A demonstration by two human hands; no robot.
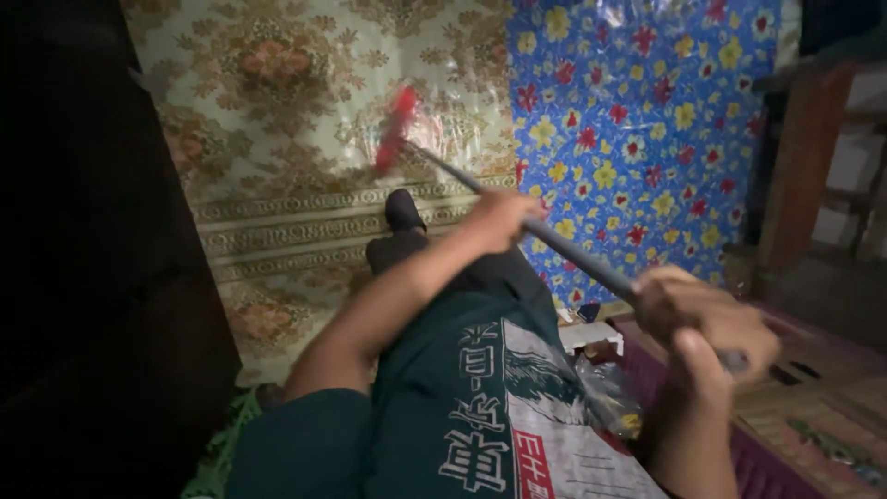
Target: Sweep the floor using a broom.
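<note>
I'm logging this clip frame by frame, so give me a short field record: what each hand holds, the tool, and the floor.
left hand: gripping the dark pole mid-shaft
right hand: gripping the pole near its upper end
tool: long pole with a red head, blurred, over the floor
floor: beige floral covering beside blue flowered covering
also seen: dark foot on the beige covering

Beige floral floor mat (pixel 305 139), blue floral mat (pixel 647 139), dim rm

One head-worn camera looks steeply down, close over the person's arms.
</note>
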